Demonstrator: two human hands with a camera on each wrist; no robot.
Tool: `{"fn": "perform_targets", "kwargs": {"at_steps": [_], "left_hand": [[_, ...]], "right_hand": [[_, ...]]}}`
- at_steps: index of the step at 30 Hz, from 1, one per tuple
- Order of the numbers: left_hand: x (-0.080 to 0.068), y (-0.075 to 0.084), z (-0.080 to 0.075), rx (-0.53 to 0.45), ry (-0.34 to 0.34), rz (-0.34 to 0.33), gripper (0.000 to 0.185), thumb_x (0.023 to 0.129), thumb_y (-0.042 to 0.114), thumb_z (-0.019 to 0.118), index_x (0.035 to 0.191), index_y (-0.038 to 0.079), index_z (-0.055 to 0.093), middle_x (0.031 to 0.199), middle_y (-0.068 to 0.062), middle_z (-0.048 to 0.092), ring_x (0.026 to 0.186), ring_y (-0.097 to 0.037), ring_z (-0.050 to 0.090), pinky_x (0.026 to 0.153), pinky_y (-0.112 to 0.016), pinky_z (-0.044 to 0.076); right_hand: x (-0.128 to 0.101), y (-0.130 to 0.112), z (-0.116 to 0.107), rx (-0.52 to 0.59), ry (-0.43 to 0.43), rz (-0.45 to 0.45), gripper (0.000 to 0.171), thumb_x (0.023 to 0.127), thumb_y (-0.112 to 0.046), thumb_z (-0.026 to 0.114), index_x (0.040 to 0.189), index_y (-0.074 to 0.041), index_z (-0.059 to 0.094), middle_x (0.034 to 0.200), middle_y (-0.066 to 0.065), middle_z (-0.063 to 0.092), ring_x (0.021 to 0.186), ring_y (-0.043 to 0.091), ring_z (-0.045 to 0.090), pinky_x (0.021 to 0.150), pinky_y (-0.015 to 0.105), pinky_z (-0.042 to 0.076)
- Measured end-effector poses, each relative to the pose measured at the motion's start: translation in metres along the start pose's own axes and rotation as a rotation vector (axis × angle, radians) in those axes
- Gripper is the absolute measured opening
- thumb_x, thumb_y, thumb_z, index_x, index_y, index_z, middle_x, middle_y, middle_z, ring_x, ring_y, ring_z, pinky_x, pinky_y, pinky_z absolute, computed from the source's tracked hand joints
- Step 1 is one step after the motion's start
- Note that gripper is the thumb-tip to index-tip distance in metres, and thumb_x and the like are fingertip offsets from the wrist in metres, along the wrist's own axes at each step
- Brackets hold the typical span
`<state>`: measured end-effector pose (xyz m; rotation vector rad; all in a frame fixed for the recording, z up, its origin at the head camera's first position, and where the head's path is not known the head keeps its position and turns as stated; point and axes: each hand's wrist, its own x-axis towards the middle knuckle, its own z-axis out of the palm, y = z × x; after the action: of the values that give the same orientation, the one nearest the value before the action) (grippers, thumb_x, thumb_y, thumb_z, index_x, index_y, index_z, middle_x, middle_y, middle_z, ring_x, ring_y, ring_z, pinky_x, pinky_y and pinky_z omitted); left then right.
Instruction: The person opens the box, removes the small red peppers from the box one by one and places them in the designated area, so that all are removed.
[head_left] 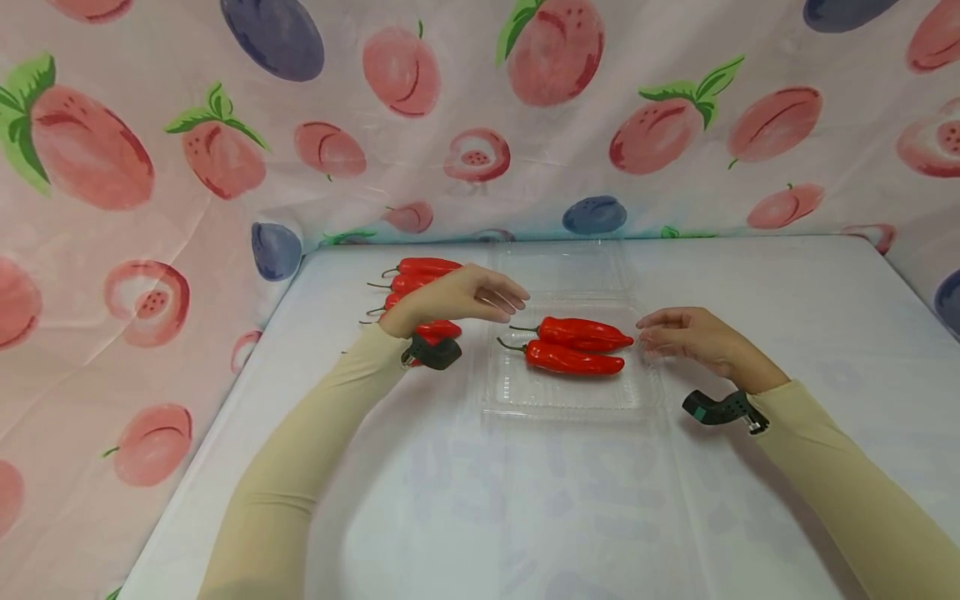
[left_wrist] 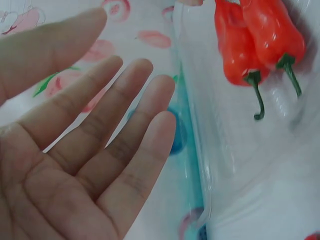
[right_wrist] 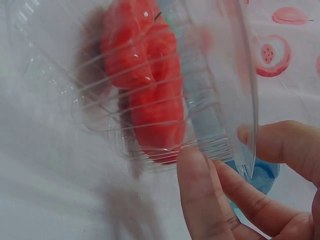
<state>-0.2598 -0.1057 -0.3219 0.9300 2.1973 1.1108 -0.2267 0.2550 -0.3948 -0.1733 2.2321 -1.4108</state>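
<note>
Two red peppers, one behind [head_left: 581,333] and one in front [head_left: 573,360], lie side by side in a clear plastic container [head_left: 566,397], stems toward the left. With thumb and fingers on either side of its rim, my right hand [head_left: 693,337] pinches the container's right edge. My left hand [head_left: 467,296] hovers over the left side, between the container and more peppers; its fingers are extended and hold nothing. Through the ribbed container wall [right_wrist: 210,115], the right wrist view shows the peppers from their tip end.
Several more red peppers [head_left: 426,267] lie in a column to the left, partly hidden by my left arm. The container's clear lid [head_left: 558,265] lies opened toward the back. A fruit-print cloth [head_left: 480,100] hangs behind the white table [head_left: 480,517].
</note>
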Motion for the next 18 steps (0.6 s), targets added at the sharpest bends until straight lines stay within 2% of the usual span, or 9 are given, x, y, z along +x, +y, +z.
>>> {"fn": "perform_targets", "kwargs": {"at_steps": [5,10,14,18], "left_hand": [[0.009,0.003,0.009,-0.016,0.001,0.004,0.040,0.088,0.007,0.063,0.126,0.001,0.057,0.122,-0.017,0.062,0.113,-0.033,0.060,0.094,-0.029,0.051],[0.018,0.002,0.017,-0.012,-0.017,-0.005,0.040,0.088,0.008,0.064,0.126,0.002,0.057,0.124,-0.019,0.061,0.110,-0.025,0.062,0.092,-0.027,0.052],[0.024,0.001,0.022,-0.020,-0.014,-0.031,0.040,0.088,0.009,0.064,0.127,0.004,0.057,0.124,-0.016,0.062,0.109,-0.020,0.063,0.091,-0.027,0.052],[0.030,-0.001,0.028,-0.049,-0.004,-0.060,0.041,0.087,0.007,0.065,0.127,0.004,0.057,0.123,-0.015,0.062,0.108,-0.020,0.063,0.091,-0.028,0.052]], "right_hand": [[0.000,-0.001,0.000,-0.003,-0.003,0.000,0.051,0.094,-0.023,0.056,0.131,0.010,0.042,0.105,-0.002,0.067,0.087,0.001,0.063,0.081,0.017,0.052],[-0.002,-0.002,0.000,-0.011,-0.001,0.002,0.052,0.094,-0.024,0.056,0.131,0.009,0.043,0.105,-0.001,0.067,0.088,0.002,0.063,0.081,0.017,0.052],[-0.002,-0.002,0.000,-0.011,0.008,0.014,0.052,0.094,-0.026,0.057,0.131,0.008,0.044,0.104,-0.002,0.067,0.087,0.002,0.062,0.080,0.016,0.052],[-0.002,-0.003,-0.001,-0.010,0.009,0.014,0.053,0.093,-0.026,0.057,0.131,0.009,0.044,0.103,-0.003,0.066,0.087,0.002,0.062,0.080,0.016,0.052]]}}
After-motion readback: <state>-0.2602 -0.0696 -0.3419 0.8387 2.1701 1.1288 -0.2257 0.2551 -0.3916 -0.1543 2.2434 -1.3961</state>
